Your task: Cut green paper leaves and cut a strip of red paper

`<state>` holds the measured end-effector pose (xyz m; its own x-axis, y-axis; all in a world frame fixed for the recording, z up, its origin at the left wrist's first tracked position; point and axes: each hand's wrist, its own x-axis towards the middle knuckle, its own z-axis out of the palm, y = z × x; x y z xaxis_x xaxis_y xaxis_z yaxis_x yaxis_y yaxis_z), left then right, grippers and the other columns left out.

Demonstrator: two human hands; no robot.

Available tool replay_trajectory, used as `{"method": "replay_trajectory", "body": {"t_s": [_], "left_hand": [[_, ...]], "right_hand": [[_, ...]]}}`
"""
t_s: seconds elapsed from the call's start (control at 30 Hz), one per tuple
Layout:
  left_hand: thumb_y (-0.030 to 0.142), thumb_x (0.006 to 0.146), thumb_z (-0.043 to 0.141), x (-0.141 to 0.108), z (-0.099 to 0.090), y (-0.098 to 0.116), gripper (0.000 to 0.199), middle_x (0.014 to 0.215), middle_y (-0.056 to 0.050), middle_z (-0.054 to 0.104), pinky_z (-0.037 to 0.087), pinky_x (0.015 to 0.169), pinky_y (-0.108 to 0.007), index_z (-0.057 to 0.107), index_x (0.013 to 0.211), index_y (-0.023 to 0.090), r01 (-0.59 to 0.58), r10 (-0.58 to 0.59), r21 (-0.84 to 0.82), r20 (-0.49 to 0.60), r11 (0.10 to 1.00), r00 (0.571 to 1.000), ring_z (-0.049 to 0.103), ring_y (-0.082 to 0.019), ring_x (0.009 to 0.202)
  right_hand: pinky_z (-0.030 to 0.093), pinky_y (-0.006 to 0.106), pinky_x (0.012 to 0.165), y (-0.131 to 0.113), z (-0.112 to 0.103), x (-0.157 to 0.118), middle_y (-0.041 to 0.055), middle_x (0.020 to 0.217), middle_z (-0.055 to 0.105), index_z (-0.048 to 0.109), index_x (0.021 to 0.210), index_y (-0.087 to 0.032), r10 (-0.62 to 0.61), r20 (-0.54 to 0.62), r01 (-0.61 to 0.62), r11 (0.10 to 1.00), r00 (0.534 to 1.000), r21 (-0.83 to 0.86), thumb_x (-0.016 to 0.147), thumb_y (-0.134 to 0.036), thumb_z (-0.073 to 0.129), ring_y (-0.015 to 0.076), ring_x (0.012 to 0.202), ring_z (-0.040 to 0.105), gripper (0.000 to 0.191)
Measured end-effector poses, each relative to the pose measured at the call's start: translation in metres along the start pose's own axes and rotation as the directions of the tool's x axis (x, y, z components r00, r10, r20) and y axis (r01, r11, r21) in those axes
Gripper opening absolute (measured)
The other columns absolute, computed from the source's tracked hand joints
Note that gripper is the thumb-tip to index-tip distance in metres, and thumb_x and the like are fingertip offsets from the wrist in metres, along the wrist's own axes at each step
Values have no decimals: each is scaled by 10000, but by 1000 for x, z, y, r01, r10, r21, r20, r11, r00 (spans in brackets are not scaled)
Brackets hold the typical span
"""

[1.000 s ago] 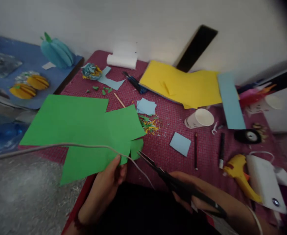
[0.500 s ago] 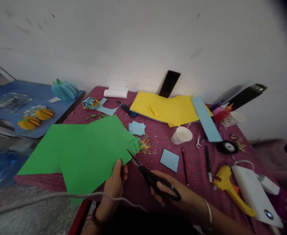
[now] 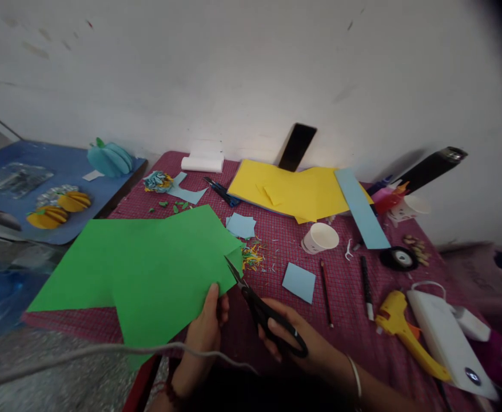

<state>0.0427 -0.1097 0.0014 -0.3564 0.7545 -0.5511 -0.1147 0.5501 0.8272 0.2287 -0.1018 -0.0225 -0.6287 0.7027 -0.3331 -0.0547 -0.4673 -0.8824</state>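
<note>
A large green paper sheet (image 3: pixel 160 263) spreads over the left of the table, its lower part hanging past the front edge. My left hand (image 3: pixel 211 312) pinches it near the lower right corner, thumb on top. In my right hand (image 3: pixel 291 332) is a pair of black-handled scissors (image 3: pixel 255 303), fingers closed round the loops. The scissors' blades lie at the sheet's right edge, beside a cut flap, and point up and left. Whether they are cutting into the paper I cannot tell. Paper shreds (image 3: pixel 253 256) in yellow and green lie just beyond the flap.
Blue paper squares (image 3: pixel 299 282), a paper cup (image 3: pixel 319 238), a pencil (image 3: pixel 327 294) and a yellow glue gun (image 3: pixel 405 335) lie to the right. Yellow sheets (image 3: pixel 294 191) and a leaning phone (image 3: pixel 297 147) are at the back. A pale cable (image 3: pixel 126 349) crosses low in front.
The flap at the green sheet's right edge has shifted, and the sheet has moved slightly. My right hand and the scissors have moved slightly left; both hands keep their holds.
</note>
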Motion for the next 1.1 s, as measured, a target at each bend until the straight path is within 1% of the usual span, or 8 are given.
{"method": "replay_trajectory", "body": {"t_s": [0.33, 0.6, 0.73, 0.83, 0.93, 1.0, 1.07, 1.1], "left_hand": [[539, 840, 429, 3, 12, 0, 447, 525, -10, 505, 398, 536, -262, 489, 535, 218, -5, 4, -24, -56, 1000, 998, 454, -142, 497], [638, 725, 506, -4, 12, 10, 454, 474, 0, 480, 406, 518, -279, 494, 533, 227, 3, -3, 10, -50, 1000, 999, 442, -143, 464], [691, 670, 541, 2, 19, -4, 493, 501, 6, 494, 400, 504, -268, 475, 538, 221, -5, 0, -95, -55, 995, 998, 432, -127, 464], [690, 701, 526, 12, 21, -22, 503, 500, 14, 490, 367, 475, -253, 466, 544, 216, -55, 42, -143, -90, 988, 995, 417, -117, 451], [638, 790, 458, 23, 6, -31, 490, 502, 3, 509, 386, 491, -253, 491, 547, 213, -124, 117, -65, -102, 990, 988, 444, -126, 460], [561, 778, 524, 29, -16, -30, 397, 539, -8, 561, 421, 531, -255, 546, 589, 213, -178, 181, 38, -99, 983, 979, 495, -139, 492], [433, 665, 685, 35, -42, -23, 225, 606, -7, 622, 446, 568, -252, 617, 689, 219, -229, 240, 131, -68, 965, 968, 543, -147, 535], [394, 630, 719, 37, -54, -19, 205, 608, -3, 628, 446, 566, -251, 624, 695, 224, -244, 258, 138, -95, 960, 961, 550, -150, 540]], "right_hand": [[367, 165, 418, 8, 0, -1, -14, 758, 544, 511, 1221, -171, 53, -24, -51, 996, 998, 79, 775, -616, 656, 38, 469, 440, 646], [346, 151, 378, 8, 2, -2, -26, 728, 545, 542, 1138, -166, 87, -37, -82, 991, 996, 110, 754, -623, 674, 25, 424, 436, 611], [328, 147, 367, 11, 2, -3, -31, 710, 540, 539, 1157, -165, 83, -47, -77, 991, 995, 107, 762, -620, 666, 24, 414, 426, 616], [330, 153, 375, 11, 1, -3, -34, 711, 538, 530, 1201, -168, 102, -59, -95, 990, 993, 104, 746, -606, 683, 29, 420, 429, 650], [345, 168, 394, 6, -3, -5, -34, 724, 552, 528, 1243, -179, 146, -37, -143, 987, 989, 68, 729, -527, 709, 42, 436, 441, 646], [426, 198, 479, -1, -7, -8, -7, 785, 603, 553, 1245, -193, 149, -12, -149, 987, 989, -67, 763, -395, 684, 77, 527, 527, 539], [512, 271, 713, -8, -10, -13, 42, 966, 661, 577, 1256, -215, 76, -14, -76, 939, 997, -335, 788, -236, 628, 143, 789, 633, 471], [496, 320, 856, -12, -11, -16, 66, 1091, 657, 577, 1276, -224, 23, -16, -28, 869, 1000, -494, 787, -182, 610, 180, 956, 630, 492]]}}
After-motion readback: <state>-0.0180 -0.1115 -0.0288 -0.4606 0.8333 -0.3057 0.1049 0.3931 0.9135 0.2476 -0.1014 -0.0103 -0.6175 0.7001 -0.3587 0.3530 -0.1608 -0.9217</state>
